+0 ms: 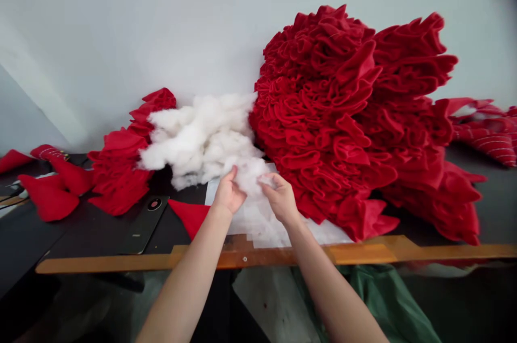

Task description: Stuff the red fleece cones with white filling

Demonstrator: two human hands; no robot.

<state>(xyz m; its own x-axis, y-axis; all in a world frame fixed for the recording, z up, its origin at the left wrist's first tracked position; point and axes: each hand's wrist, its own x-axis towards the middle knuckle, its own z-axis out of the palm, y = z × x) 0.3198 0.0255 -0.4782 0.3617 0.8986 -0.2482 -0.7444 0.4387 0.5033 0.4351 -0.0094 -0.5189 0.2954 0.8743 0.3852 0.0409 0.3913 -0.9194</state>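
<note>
Left hand (229, 196), right hand (281, 198): fingers pinched on white stuffing (202, 138) tuft at pile's near edge, mid tabletop (100, 232); fingertips partly buried in fibre. Red fabric heap (347, 117) hides pile's right side.

Single head-worn view, facing forward and down, close over worktable (81, 235)

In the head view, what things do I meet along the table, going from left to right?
From the left: loose red cones → small red fabric pile → white stuffing → large red fabric heap → striped red pieces.
</note>
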